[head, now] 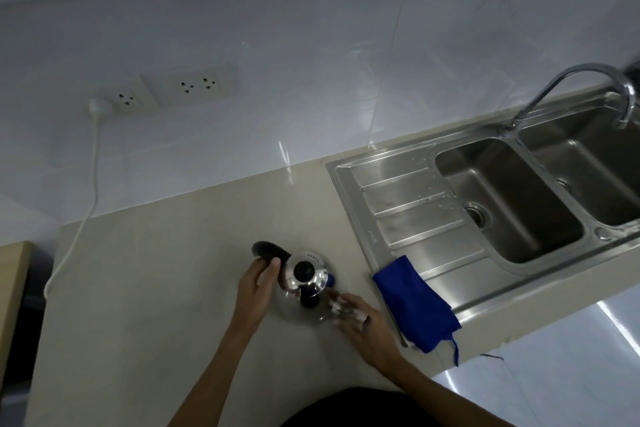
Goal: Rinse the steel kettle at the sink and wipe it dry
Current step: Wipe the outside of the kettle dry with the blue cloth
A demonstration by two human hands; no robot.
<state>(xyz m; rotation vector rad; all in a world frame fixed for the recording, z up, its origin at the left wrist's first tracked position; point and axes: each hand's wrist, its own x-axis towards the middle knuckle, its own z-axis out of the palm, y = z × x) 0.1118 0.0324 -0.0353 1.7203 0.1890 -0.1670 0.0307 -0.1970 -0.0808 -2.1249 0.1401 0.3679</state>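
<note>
We see our two bare forearms, with no sleeves reaching the wrists and no watch or rings visible on our left hand [256, 284] or our right hand [363, 322]; low in view, our dark black garment [391, 407] covers the torso

I see a mirror-bright steel kettle [304, 291] with a black handle [270, 250] and black lid knob [304, 269]; a plain deep-blue cloth [414, 305]; a dull grey steel sink [398, 198] with a ribbed drainboard; a beige countertop [156, 288]; glossy white wall tiles [311, 62]; white sockets [194, 83] and cord [93, 163].
</note>
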